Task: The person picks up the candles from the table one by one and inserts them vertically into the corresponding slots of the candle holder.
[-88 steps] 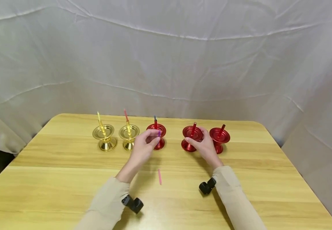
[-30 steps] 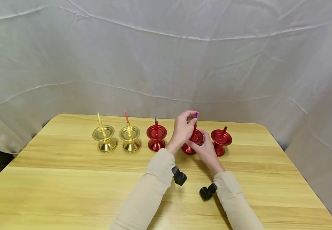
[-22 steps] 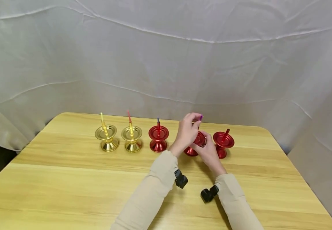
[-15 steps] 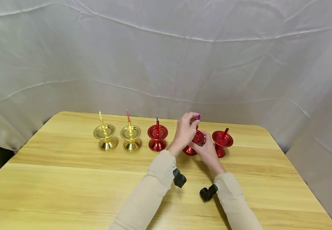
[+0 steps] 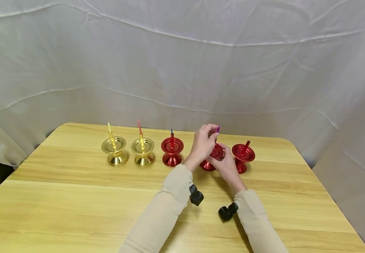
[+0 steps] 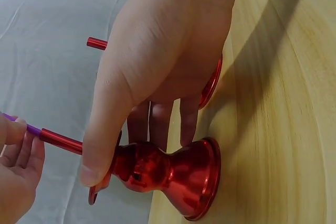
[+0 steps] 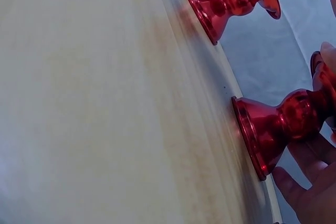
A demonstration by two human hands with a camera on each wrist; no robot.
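My left hand point(image 5: 203, 142) pinches a thin purple candle point(image 5: 218, 129) above a red metal candle holder point(image 5: 207, 166). In the left wrist view, the purple candle point(image 6: 33, 129) meets the open end of the holder's narrow red tube point(image 6: 62, 141), its lower end hidden there. My right hand point(image 5: 228, 167) grips that same holder by its dish, thumb on the near side and fingers behind. The holder's base point(image 7: 260, 137) stands on the table in the right wrist view. In the head view, my left hand covers most of the tube.
To the left stand a red holder point(image 5: 172, 159) with a blue candle, a gold holder point(image 5: 144, 161) with a pink-red candle and another gold holder point(image 5: 118, 160) with a yellow candle. A red holder point(image 5: 241, 167) without a candle is close on the right. Grey cloth point(image 5: 182, 70) hangs behind the table.
My left hand has carried the purple candle rightward to the tube of the holder my right hand grips. A pink candle seen lying on the table earlier is now hidden behind my left arm.
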